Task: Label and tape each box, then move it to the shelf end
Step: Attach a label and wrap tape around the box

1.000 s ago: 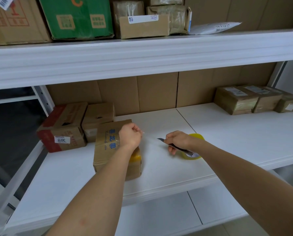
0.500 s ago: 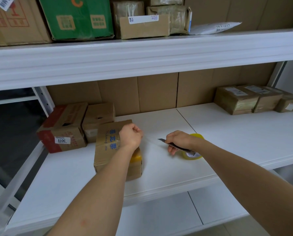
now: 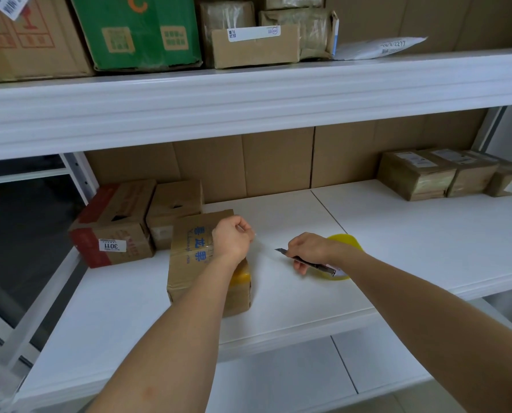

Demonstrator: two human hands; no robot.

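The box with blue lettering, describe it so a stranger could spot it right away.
Look at the white middle shelf, left half, near its front edge. The box with blue lettering stands there under the left hand, just in front of two brown cartons. It alone shows blue printed characters on top and yellow tape on its right side.

Brown box (image 3: 189,263) upright on shelf (image 3: 308,293)

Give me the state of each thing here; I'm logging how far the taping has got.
box with blue lettering: closed, flat on the shelf, tape on top.
tape strip: stretched between both hands, uncut.
left hand: fingers pinching the strip's end over the box.
right hand: gripping the utility knife.
utility knife: blade out, tip at the strip.
tape roll: behind the right hand.
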